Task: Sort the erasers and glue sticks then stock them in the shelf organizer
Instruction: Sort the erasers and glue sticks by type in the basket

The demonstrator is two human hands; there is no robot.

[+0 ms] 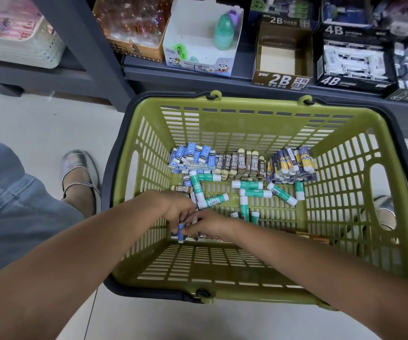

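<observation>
- Both my hands are down in the green basket (247, 106), meeting near its front-left corner.
- My left hand (173, 208) has its fingers curled around a blue-sleeved eraser (181, 232), which stands roughly upright between the two hands.
- My right hand (212, 224) is curled too, fingertips touching that same eraser and a little heap of erasers under it; can't tell if it's really gripping anything.
- Along the basket's far wall the erasers are grouped: blue erasers (193, 155) on the left, brown 2B erasers (244, 164) in the middle, purple-and-yellow erasers (291, 163) on the right.
- Green-and-white glue sticks (247, 185) lie loose on the basket floor in front of those rows.
- On the shelf behind, an open 2B box (281, 81) sits beside a 4B box (352, 81).
</observation>
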